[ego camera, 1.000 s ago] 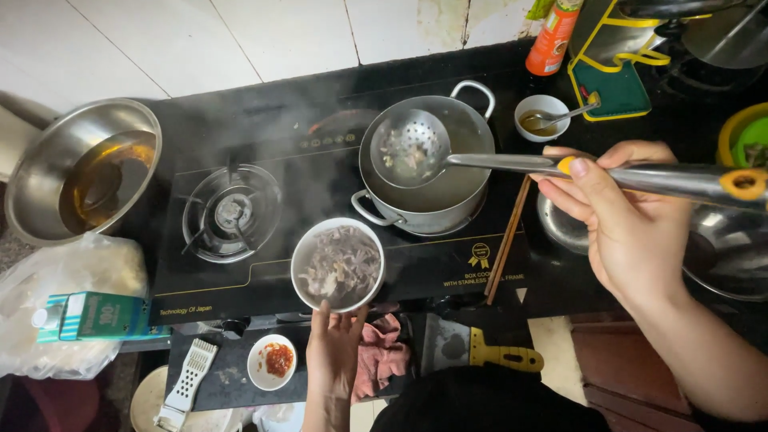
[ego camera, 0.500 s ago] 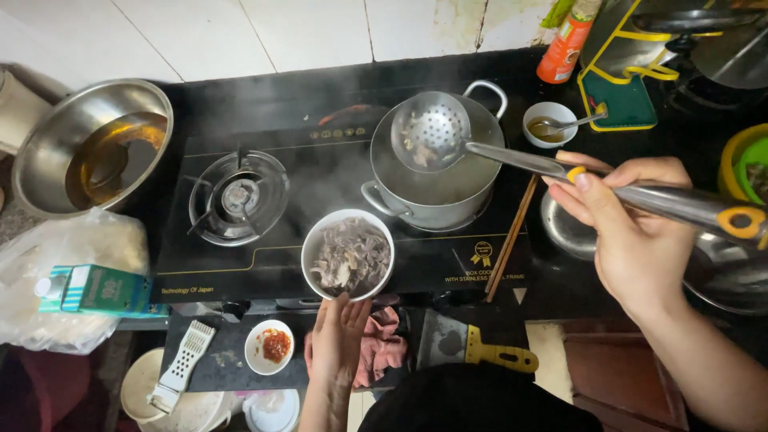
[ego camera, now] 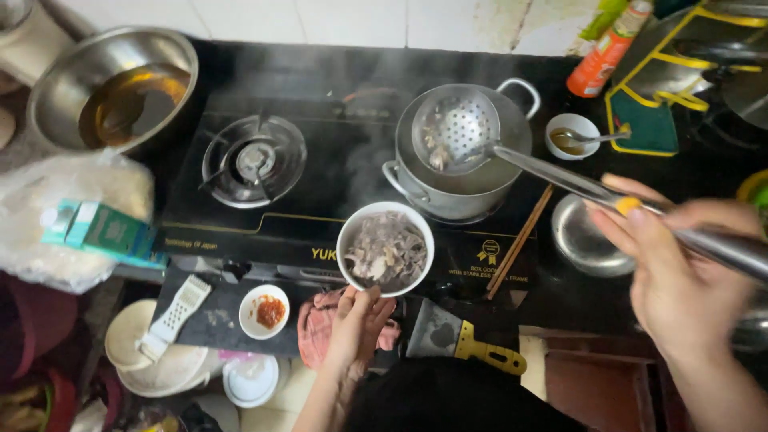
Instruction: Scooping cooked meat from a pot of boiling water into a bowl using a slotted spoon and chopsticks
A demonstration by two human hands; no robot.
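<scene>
My left hand (ego camera: 357,326) holds a white bowl (ego camera: 386,249) of pale grey meat pieces by its near rim, at the front edge of the black gas stove (ego camera: 240,232). My right hand (ego camera: 680,276) grips the long metal handle of a perforated skimmer (ego camera: 456,128). The skimmer's round head is tilted over the steaming steel pot (ego camera: 460,188) on the right burner, with a few bits of food in it. Steam rises from the pot.
A large steel bowl of brown liquid (ego camera: 116,88) sits back left. The left burner (ego camera: 254,160) is bare. Chopsticks (ego camera: 520,240), a small sauce bowl with spoon (ego camera: 573,136), a steel lid (ego camera: 588,236), an orange bottle (ego camera: 610,50), a cleaver (ego camera: 460,340) and a chili dish (ego camera: 264,310) lie around.
The skimmer head has stayed over the pot and tilted up more. My right hand has slid back along the handle. The bowl stays in my left hand at the stove's front.
</scene>
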